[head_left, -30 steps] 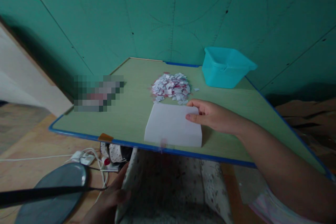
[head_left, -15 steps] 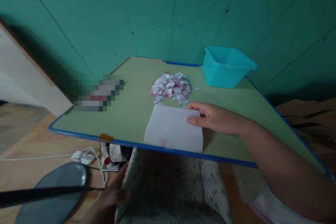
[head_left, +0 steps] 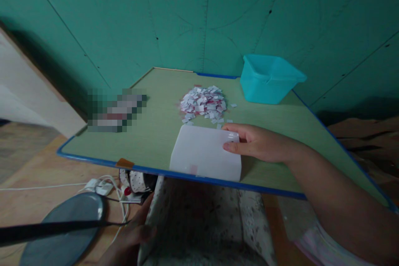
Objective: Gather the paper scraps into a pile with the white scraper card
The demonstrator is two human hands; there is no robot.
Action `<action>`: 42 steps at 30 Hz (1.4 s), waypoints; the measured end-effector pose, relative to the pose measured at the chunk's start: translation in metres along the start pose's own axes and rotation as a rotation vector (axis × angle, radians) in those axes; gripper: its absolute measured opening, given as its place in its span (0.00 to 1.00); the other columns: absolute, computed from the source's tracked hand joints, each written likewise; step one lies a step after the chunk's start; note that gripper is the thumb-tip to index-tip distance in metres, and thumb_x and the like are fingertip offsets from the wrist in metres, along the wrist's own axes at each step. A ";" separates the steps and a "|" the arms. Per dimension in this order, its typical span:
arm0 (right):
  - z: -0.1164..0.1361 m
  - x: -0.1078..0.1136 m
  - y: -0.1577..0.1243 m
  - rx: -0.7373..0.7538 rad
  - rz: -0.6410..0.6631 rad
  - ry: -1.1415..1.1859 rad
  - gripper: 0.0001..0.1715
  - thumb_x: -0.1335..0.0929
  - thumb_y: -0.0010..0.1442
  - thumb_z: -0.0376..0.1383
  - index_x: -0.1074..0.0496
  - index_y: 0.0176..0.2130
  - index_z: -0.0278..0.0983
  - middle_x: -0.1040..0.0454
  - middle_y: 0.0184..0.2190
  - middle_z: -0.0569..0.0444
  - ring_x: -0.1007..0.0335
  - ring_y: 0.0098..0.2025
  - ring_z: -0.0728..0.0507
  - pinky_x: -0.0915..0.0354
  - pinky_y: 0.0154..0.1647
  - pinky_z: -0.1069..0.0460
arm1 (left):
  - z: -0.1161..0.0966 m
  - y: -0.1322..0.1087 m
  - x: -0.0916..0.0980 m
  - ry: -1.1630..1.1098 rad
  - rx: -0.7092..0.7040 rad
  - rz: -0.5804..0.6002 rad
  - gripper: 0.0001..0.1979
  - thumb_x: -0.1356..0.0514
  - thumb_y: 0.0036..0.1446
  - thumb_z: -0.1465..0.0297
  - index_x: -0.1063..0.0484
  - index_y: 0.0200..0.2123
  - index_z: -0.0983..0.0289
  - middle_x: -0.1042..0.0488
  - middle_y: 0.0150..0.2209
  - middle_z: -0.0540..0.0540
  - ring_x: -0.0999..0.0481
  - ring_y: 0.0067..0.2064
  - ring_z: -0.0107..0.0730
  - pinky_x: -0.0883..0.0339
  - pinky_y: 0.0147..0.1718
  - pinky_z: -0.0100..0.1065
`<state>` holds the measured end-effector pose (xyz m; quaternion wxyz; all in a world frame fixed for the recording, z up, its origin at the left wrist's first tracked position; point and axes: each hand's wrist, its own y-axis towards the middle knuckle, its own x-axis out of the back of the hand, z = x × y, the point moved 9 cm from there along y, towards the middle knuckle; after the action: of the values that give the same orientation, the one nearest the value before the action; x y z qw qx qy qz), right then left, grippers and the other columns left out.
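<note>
"What's at two o'clock?"
"A blue tub (head_left: pixel 269 81) on the counter (head_left: pixel 156 110); green wall (head_left: pixel 187 12) at twelve."
"Nine?"
"A white panel (head_left: pixel 29 85), then something blurred (head_left: pixel 118 113)."
"Eight?"
"A grey disc (head_left: pixel 71 212), white cables (head_left: pixel 119 194) near it."

a dimly lit green wall (head_left: pixel 124 16) spans ten to two o'clock, a pale panel (head_left: pixel 28 79) slants at nine, wood-toned floor (head_left: pixel 68 172) lies at eight
</note>
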<state>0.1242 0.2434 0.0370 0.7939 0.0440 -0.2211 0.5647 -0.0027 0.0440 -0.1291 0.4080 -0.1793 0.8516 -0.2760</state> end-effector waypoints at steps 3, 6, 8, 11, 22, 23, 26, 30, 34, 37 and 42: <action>0.000 0.000 0.001 0.000 -0.005 0.027 0.11 0.38 0.55 0.40 0.38 0.36 0.35 0.34 0.31 0.56 0.36 0.32 0.52 0.40 0.30 0.57 | 0.002 -0.009 -0.008 0.129 -0.041 0.037 0.34 0.40 0.41 0.79 0.42 0.52 0.52 0.23 0.34 0.49 0.26 0.38 0.42 0.32 0.34 0.37; -0.004 0.003 0.002 -0.031 -0.034 0.074 0.11 0.38 0.55 0.39 0.39 0.38 0.35 0.33 0.33 0.55 0.36 0.34 0.51 0.39 0.31 0.57 | 0.003 -0.009 -0.008 0.161 -0.036 0.024 0.35 0.40 0.41 0.75 0.45 0.54 0.52 0.25 0.39 0.51 0.29 0.44 0.47 0.33 0.38 0.41; -0.006 0.005 0.003 -0.041 -0.051 0.079 0.13 0.38 0.55 0.39 0.39 0.40 0.35 0.32 0.35 0.54 0.35 0.35 0.50 0.39 0.32 0.56 | 0.004 -0.007 -0.013 0.137 -0.027 0.079 0.35 0.41 0.42 0.74 0.47 0.54 0.52 0.25 0.41 0.51 0.31 0.46 0.47 0.34 0.39 0.41; -0.005 0.005 0.003 -0.026 -0.045 0.035 0.13 0.38 0.55 0.39 0.38 0.40 0.35 0.32 0.34 0.54 0.35 0.35 0.50 0.39 0.33 0.55 | 0.004 -0.007 -0.019 0.051 -0.009 0.140 0.33 0.42 0.43 0.75 0.45 0.53 0.51 0.24 0.39 0.49 0.30 0.46 0.44 0.34 0.39 0.39; -0.003 0.004 0.002 -0.019 -0.045 -0.037 0.12 0.38 0.55 0.40 0.38 0.38 0.35 0.32 0.32 0.55 0.35 0.34 0.50 0.40 0.31 0.56 | 0.006 -0.009 -0.021 0.048 -0.003 0.107 0.30 0.40 0.41 0.75 0.39 0.50 0.50 0.27 0.43 0.51 0.31 0.47 0.46 0.34 0.39 0.40; -0.003 0.004 0.002 -0.013 -0.043 -0.056 0.12 0.38 0.55 0.40 0.37 0.37 0.35 0.32 0.32 0.55 0.36 0.33 0.50 0.40 0.31 0.56 | 0.006 -0.008 -0.020 0.042 -0.006 0.074 0.31 0.39 0.39 0.74 0.39 0.50 0.51 0.27 0.44 0.52 0.31 0.47 0.49 0.33 0.39 0.42; -0.002 0.004 0.002 -0.002 -0.050 -0.053 0.12 0.38 0.55 0.40 0.37 0.38 0.35 0.32 0.32 0.55 0.36 0.33 0.51 0.40 0.31 0.56 | 0.003 -0.008 -0.017 0.010 -0.009 -0.037 0.36 0.37 0.35 0.71 0.40 0.52 0.53 0.27 0.43 0.55 0.30 0.44 0.55 0.32 0.37 0.47; 0.000 0.001 0.001 -0.007 -0.032 -0.017 0.11 0.39 0.55 0.40 0.38 0.37 0.35 0.33 0.32 0.55 0.36 0.32 0.51 0.40 0.30 0.56 | -0.003 -0.007 -0.019 -0.010 -0.022 -0.084 0.38 0.36 0.32 0.69 0.40 0.52 0.54 0.26 0.42 0.56 0.29 0.43 0.57 0.32 0.37 0.49; 0.004 0.000 -0.001 -0.003 -0.021 -0.022 0.10 0.38 0.55 0.40 0.38 0.36 0.36 0.33 0.30 0.56 0.36 0.31 0.51 0.41 0.29 0.57 | -0.002 -0.006 -0.016 0.006 -0.034 -0.092 0.39 0.36 0.32 0.69 0.41 0.53 0.55 0.25 0.41 0.56 0.29 0.43 0.57 0.33 0.37 0.50; 0.005 -0.002 -0.002 -0.010 -0.005 -0.060 0.10 0.38 0.55 0.40 0.37 0.36 0.36 0.32 0.30 0.56 0.36 0.31 0.51 0.41 0.29 0.57 | 0.000 -0.007 -0.012 0.051 -0.047 -0.071 0.38 0.36 0.34 0.70 0.41 0.53 0.55 0.25 0.40 0.56 0.29 0.42 0.56 0.33 0.38 0.49; 0.002 0.001 -0.001 -0.009 -0.019 -0.021 0.11 0.38 0.55 0.41 0.38 0.36 0.36 0.33 0.30 0.56 0.35 0.31 0.51 0.40 0.29 0.57 | 0.001 -0.010 -0.019 0.108 -0.040 0.085 0.28 0.41 0.42 0.76 0.36 0.48 0.49 0.24 0.38 0.48 0.29 0.44 0.43 0.35 0.41 0.38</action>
<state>0.1246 0.2429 0.0392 0.7970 0.0485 -0.2318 0.5556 0.0106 0.0461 -0.1123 0.3690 -0.1358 0.8846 -0.2506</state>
